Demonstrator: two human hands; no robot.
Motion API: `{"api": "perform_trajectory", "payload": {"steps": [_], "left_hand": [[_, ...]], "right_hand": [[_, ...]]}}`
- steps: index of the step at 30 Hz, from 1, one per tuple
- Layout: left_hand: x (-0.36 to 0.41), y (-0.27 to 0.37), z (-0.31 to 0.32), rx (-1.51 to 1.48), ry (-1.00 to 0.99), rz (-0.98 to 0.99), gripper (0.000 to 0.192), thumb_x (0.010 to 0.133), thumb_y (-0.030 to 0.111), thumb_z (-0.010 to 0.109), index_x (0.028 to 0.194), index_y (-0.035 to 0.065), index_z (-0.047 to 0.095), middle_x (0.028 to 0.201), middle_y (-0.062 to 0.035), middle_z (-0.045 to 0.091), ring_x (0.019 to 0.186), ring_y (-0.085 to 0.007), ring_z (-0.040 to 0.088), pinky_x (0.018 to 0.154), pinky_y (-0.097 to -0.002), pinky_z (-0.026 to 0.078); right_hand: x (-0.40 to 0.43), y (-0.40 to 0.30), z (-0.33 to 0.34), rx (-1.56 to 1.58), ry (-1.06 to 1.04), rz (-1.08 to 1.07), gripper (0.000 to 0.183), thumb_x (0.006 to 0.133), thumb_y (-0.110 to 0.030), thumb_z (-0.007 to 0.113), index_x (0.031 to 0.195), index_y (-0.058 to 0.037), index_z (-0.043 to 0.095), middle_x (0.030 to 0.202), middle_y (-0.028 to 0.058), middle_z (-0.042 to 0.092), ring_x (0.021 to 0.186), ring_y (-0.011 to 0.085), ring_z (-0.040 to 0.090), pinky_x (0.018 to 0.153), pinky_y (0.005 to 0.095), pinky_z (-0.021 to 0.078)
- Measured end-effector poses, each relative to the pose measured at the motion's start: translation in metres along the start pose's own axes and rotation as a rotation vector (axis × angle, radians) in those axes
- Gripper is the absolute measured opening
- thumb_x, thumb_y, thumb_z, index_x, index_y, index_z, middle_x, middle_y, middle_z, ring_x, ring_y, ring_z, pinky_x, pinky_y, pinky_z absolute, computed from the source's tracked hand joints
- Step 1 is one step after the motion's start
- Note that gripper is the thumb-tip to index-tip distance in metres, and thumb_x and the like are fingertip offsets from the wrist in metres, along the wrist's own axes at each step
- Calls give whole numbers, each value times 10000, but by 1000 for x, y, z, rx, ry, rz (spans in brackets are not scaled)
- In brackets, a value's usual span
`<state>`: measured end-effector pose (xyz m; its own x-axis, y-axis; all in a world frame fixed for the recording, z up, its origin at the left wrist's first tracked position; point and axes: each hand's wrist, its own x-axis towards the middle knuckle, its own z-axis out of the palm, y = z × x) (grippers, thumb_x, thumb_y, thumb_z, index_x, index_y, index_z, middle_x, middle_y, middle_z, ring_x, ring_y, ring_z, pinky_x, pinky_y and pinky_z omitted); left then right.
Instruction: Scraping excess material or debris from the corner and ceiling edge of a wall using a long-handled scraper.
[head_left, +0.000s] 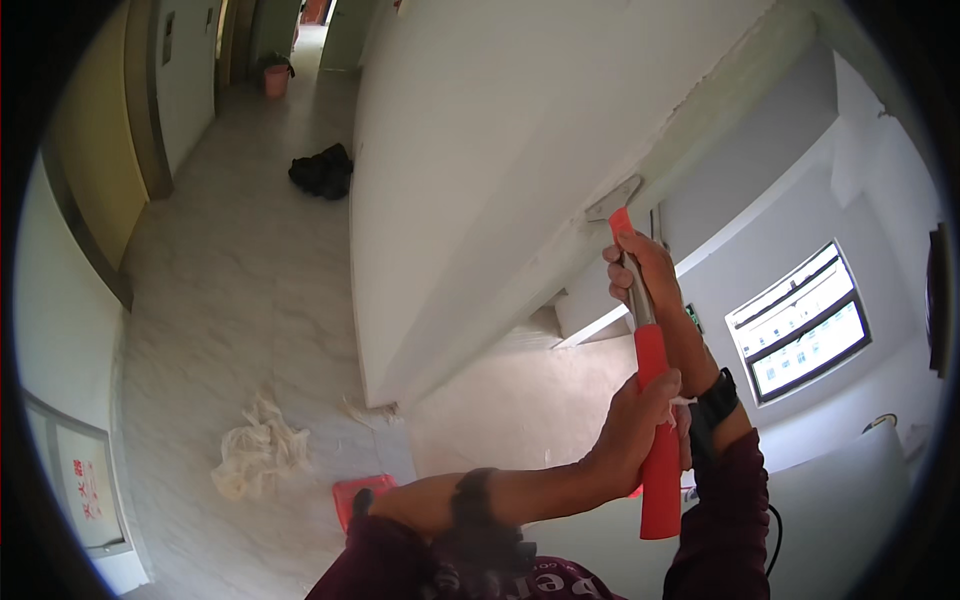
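Observation:
A long-handled scraper (658, 480) with a red grip and a metal shaft slants up through the middle right. My left hand (637, 420) is closed around its red lower grip. Higher up, my right hand (643, 266) grips the shaft just under the red collar. The scraper's wide metal blade (613, 199) touches the edge of the white wall (480, 187), where a rough, uneven strip runs along the corner. Beyond that edge is a pale greenish wall face (720, 135). A dark band is on each wrist.
Crumpled translucent plastic sheeting (259, 450) lies on the marbled floor (225, 300), near a red tray (356, 491). A black bag (322, 172) rests against the wall's foot. Farther down the corridor stands a pink bucket (276, 80). A window (802, 322) is at the right.

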<state>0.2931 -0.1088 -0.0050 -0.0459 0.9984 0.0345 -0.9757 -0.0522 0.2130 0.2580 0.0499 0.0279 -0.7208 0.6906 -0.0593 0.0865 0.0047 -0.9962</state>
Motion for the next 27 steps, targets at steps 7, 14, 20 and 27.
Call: {"api": "perform_trajectory", "payload": {"steps": [7, 14, 20, 27], "left_hand": [[-14, -3, -3, 26, -48, -89, 206, 780, 248, 470, 847, 87, 360, 557, -74, 453, 385, -220, 478, 375, -317, 401], [-13, -1, -10, 15, -118, -114, 210, 759, 228, 491, 836, 88, 356, 569, -83, 467, 390, -247, 481, 397, -343, 436], [-4, 12, 0, -2, -93, -89, 209, 761, 232, 483, 834, 83, 355, 550, -90, 465, 394, -257, 493, 389, -349, 445], [-4, 27, 12, -86, -147, -138, 221, 782, 243, 468, 864, 74, 352, 577, -106, 482, 421, -270, 522, 410, -360, 457]], "right_hand": [[-5, -6, 5, -52, 14, -38, 249, 785, -184, 472, 976, -25, 452, 656, 38, 475, 415, 90, 408, 358, 229, 332], [-10, -5, 2, -75, 62, -60, 304, 790, -201, 476, 1040, -34, 430, 663, 41, 467, 417, 90, 409, 354, 214, 319], [-10, -12, 6, -68, 20, 10, 315, 786, -224, 504, 1049, -96, 390, 663, 28, 460, 386, 81, 394, 331, 229, 313], [-5, -26, 13, -107, 36, 25, 309, 794, -235, 492, 1053, -101, 386, 689, 20, 458, 396, 65, 392, 343, 203, 308]]}}
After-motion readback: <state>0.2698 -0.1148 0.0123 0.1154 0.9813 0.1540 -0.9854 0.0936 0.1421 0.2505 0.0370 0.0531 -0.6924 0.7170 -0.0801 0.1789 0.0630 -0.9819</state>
